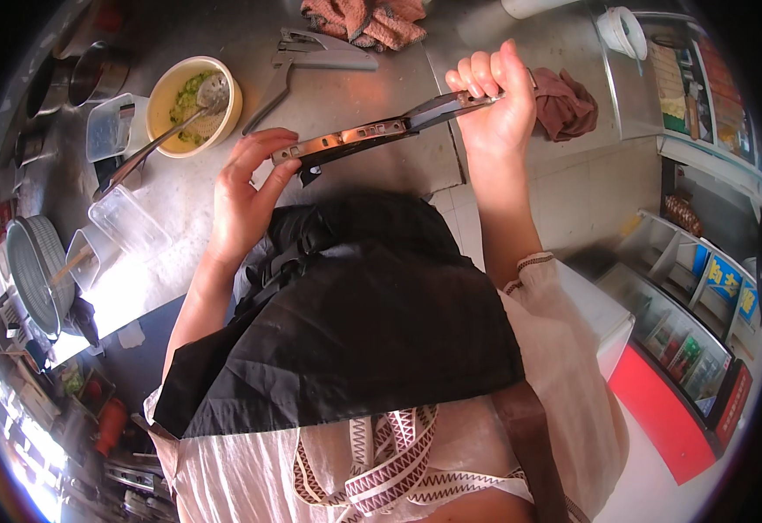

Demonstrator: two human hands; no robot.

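Between my hands, above the front of the steel counter, is a long narrow metal tool with slots and holes along its side and a dark underside; its exact kind I cannot make out. My left hand pinches its left end between thumb and fingers. Higher up on the right, my right hand is closed around the other end, so the tool slants upward to the right. Just beyond it lies a grey two-armed tool, its arms spread apart. A black apron covers my front below the tool.
At the left of the counter stands a cream bowl of chopped greens with a long-handled ladle. Clear plastic containers and a grey basket are nearby. Cloths lie behind; a red-sided display fridge stands right.
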